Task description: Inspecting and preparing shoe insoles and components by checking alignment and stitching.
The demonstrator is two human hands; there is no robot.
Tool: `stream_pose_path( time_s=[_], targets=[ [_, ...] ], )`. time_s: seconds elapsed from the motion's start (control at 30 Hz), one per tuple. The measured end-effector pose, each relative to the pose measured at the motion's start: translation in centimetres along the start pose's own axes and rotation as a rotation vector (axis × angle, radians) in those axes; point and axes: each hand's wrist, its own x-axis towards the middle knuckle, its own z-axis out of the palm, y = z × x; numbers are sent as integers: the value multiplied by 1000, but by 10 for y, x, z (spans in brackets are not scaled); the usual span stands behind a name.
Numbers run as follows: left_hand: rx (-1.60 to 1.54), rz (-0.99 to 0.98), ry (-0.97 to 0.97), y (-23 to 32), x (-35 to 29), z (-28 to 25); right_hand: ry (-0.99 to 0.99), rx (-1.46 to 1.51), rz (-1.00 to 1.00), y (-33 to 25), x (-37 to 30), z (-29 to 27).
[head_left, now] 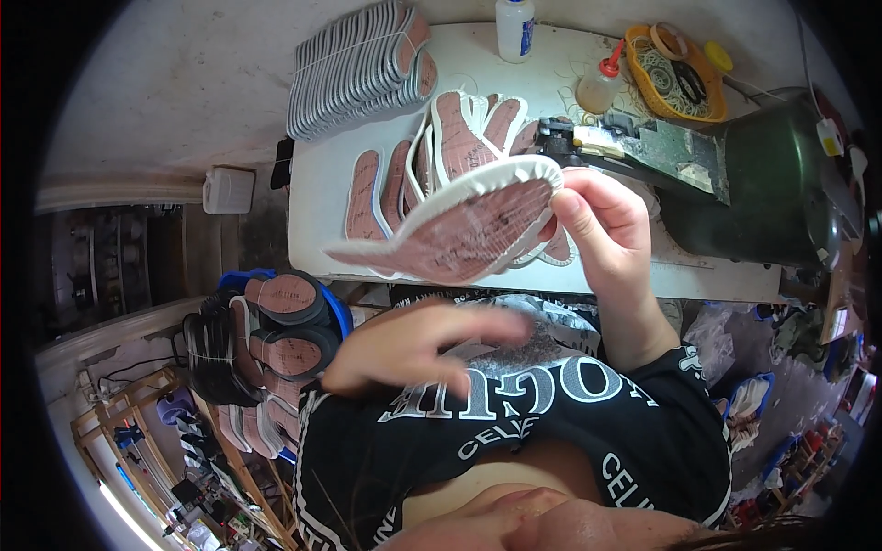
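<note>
My right hand (pixel 606 230) pinches a shoe insole (pixel 469 230) by its rounded end. The insole has a pinkish-brown underside with dark printing and a white wrapped rim, and it tilts in the air above the table's near edge. Below it, close to my body, my left hand (pixel 413 340) is blurred by motion, its fingers apart and nothing in them. Behind the raised insole, a loose pile of similar white-edged insoles (pixel 464 138) lies on the table, partly hidden by it.
On the white table (pixel 514 87) are bundled grey-edged insoles (pixel 358 69), a white bottle (pixel 514 32), a red-tipped squeeze bottle (pixel 599 87), and a yellow basket (pixel 661 87) of rubber bands. A dark green machine (pixel 767 184) stands right. A blue tub (pixel 338 308) of insoles sits lower left.
</note>
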Motion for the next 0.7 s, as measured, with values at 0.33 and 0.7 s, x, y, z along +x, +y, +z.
stream_pose_path(
  time_s=[0.33, 0.7],
  targets=[
    [-409, 83, 454, 17, 16, -1, -247, -441, -316, -14, 8, 16],
    [-308, 94, 635, 38, 20, 13, -143, -634, -455, -26, 6, 21]
  ],
)
